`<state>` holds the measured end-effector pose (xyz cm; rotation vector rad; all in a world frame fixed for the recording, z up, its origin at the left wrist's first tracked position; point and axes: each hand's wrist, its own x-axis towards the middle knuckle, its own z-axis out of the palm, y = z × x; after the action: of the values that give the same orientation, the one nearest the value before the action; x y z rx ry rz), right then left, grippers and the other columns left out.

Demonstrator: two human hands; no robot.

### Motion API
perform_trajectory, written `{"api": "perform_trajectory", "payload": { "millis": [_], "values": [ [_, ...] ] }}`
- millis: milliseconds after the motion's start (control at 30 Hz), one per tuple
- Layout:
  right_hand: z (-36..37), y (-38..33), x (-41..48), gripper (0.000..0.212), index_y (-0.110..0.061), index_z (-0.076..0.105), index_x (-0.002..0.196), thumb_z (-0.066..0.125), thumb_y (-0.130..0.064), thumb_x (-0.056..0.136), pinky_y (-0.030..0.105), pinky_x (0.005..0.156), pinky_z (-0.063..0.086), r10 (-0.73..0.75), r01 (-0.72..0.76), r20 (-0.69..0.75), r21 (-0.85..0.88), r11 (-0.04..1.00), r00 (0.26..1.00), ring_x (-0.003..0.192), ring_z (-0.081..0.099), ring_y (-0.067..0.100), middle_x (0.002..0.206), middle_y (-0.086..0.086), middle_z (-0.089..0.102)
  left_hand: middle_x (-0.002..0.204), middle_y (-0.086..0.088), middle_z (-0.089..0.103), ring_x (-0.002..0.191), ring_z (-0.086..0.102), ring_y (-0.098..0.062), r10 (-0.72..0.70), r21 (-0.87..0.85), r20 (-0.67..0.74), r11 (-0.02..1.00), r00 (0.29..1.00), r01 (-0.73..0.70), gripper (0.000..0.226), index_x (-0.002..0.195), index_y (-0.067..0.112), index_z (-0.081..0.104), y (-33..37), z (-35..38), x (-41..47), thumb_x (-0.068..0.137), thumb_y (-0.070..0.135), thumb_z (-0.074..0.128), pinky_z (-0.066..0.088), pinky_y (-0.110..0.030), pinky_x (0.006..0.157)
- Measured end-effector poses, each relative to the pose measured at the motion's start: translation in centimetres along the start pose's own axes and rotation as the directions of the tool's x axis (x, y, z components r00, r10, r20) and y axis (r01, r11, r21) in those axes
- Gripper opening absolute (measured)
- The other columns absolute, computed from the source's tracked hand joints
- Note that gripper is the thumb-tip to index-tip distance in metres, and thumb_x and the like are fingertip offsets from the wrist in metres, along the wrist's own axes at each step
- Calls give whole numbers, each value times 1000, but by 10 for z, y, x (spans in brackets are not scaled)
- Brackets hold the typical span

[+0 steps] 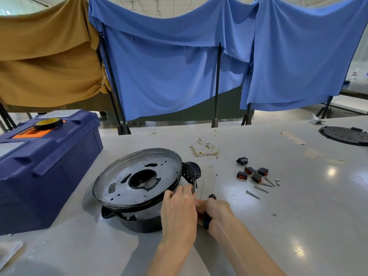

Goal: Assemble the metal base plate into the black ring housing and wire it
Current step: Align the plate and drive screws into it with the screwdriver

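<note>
Metal base plate (127, 193): shiny round dish with a raised rim, a large central opening, and several small holes and slots punched around it. It sits on top of the black ring housing (139, 225), tilted, with the near edge low and the far edge raised. The housing is dark plastic. One slotted handle shows at far right and another at near left. The assembly stands on the grey surface (278, 216), just right of a blue toolbox (49, 166) that carries a roll of tape (47, 123).

Left hand (178, 208): fingers curled over the plate's near-right rim and gripping it. Cannot tell whether they also catch the housing edge.

Right hand (216, 212): just beside the left, closed round the black-and-green handle of a screwdriver (214, 184). The shaft points away from the person, and the tip is clear of the plate.

Right of the assembly, loose on the surface: wire bundle with gold terminals (205, 149), cluster of rocker switches (253, 172), a few long screws (260, 189). Far right: black perforated disc (344, 135)
</note>
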<state>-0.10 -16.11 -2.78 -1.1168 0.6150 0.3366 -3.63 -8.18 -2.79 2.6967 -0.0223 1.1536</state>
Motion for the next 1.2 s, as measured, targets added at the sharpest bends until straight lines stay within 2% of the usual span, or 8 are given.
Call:
{"api": "perform_trajectory", "payload": {
  "millis": [233,433,500,567,633,867,1000,1200],
  "values": [
    [-1,0,11,34,13,64,112,41,21,88,33,53,47,54,-55,30,26,998,998,77,58,30,90,18,63,55,7,63,44,54,-13,-19,-24,51,1000,998,21,35,66,17,71,5,-6,4,46,17,99,37,-24,60],
    [0,4,14,29,11,66,107,39,11,97,30,49,46,26,-20,-52,107,994,998,72,60,28,76,15,64,59,8,66,45,55,-12,-27,-94,128,995,991,40,35,70,18,73,7,-4,4,46,20,99,41,-16,46],
    [0,3,12,28,9,67,104,41,13,95,27,45,47,27,-23,-41,113,993,999,67,59,27,77,14,65,69,7,70,54,58,-13,-51,-103,123,993,991,64,30,80,17,74,5,-5,5,59,20,94,44,-19,54],
    [1,2,9,29,7,68,106,44,15,93,28,46,47,45,-45,7,118,992,999,68,59,27,88,16,66,103,4,71,83,57,-17,-84,-136,159,985,984,106,24,112,17,68,3,-5,8,91,26,69,39,-21,74],
    [1,2,8,30,5,68,106,45,17,91,32,53,46,58,-62,37,131,989,998,71,59,28,94,17,65,119,1,66,96,51,-23,-116,-191,169,970,979,148,29,126,16,61,1,1,6,102,28,50,36,-27,82],
    [0,0,1,31,-6,66,80,44,11,94,29,47,44,166,-180,90,178,967,982,62,53,23,64,8,62,107,-2,71,87,53,-25,-130,-191,178,968,975,164,22,115,14,67,3,-2,7,97,23,59,38,-27,76],
    [-4,-3,-8,26,-4,61,70,55,10,90,34,50,42,242,-256,105,156,954,965,59,53,23,39,6,57,62,9,67,48,55,-13,-36,-118,75,992,997,44,31,73,18,73,7,-4,5,52,19,97,37,-18,51],
    [-16,-9,-14,26,1,59,66,58,6,91,27,31,47,261,-285,160,148,947,952,39,59,25,43,10,58,56,6,63,44,54,-14,18,-18,115,1000,993,-16,36,68,17,71,5,2,-6,45,19,99,35,-26,61]
  ]
}}
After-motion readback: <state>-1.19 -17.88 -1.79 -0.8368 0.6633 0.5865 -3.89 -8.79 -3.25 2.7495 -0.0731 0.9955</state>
